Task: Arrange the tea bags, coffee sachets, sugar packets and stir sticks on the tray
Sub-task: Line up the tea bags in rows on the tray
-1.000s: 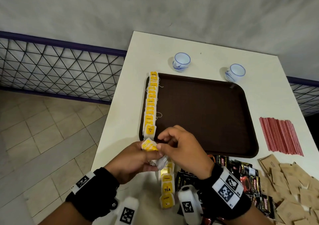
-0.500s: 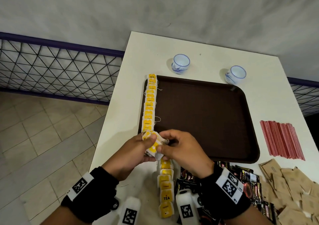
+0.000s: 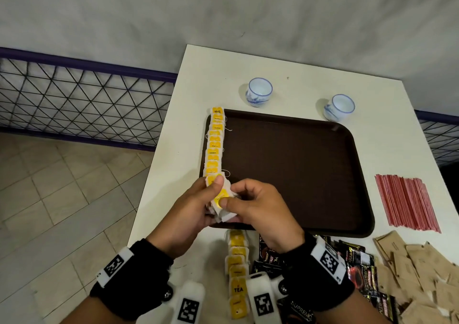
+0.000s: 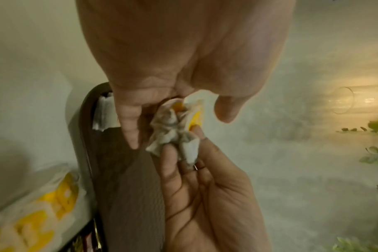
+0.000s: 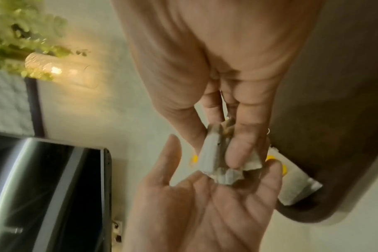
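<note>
Both hands hold a small bunch of yellow-tagged tea bags over the near left corner of the dark brown tray. My left hand cups the bunch from below, its thumb on top. My right hand pinches the topmost bag by its tag. The wrist views show the crumpled white bags between the fingers of both hands. A row of tea bags lies along the tray's left edge, ending just beyond the held bunch. More tea bags lie in a line on the table near me.
Black coffee sachets and brown sugar packets are heaped at the near right. Red stir sticks lie right of the tray. Two small cups stand behind it. The table's left edge drops to tiled floor.
Both hands have carried the tea bags forward from over the near table to the tray's near left corner, at the end of the row.
</note>
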The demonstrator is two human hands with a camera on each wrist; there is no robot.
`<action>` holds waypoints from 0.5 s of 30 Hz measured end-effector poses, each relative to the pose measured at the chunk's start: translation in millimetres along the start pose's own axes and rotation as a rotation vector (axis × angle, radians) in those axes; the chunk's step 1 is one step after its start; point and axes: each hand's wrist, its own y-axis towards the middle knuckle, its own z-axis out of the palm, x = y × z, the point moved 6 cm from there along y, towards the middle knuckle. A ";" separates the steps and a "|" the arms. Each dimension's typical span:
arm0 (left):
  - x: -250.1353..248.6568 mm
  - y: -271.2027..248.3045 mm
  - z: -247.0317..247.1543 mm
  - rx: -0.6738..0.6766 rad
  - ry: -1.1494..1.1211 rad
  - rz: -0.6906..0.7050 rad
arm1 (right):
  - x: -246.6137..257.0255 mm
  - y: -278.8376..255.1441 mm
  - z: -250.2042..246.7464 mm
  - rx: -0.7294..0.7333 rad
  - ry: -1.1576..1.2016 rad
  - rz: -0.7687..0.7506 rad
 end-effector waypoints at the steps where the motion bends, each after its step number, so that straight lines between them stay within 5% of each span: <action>1: 0.7 -1.0 1.2 0.023 -0.056 -0.002 | -0.2 -0.4 1.5 0.014 0.070 0.019; 4: 8.2 -2.9 8.3 0.113 -0.165 -0.051 | -0.6 2.1 1.5 -0.006 0.057 -0.011; 9: 11.4 1.3 6.0 0.140 -0.265 -0.048 | 2.1 4.2 -10.3 -0.169 -0.396 -0.159; 15: 13.4 7.3 -3.0 0.041 -0.056 0.039 | 9.2 3.1 -16.0 -0.152 -0.425 -0.226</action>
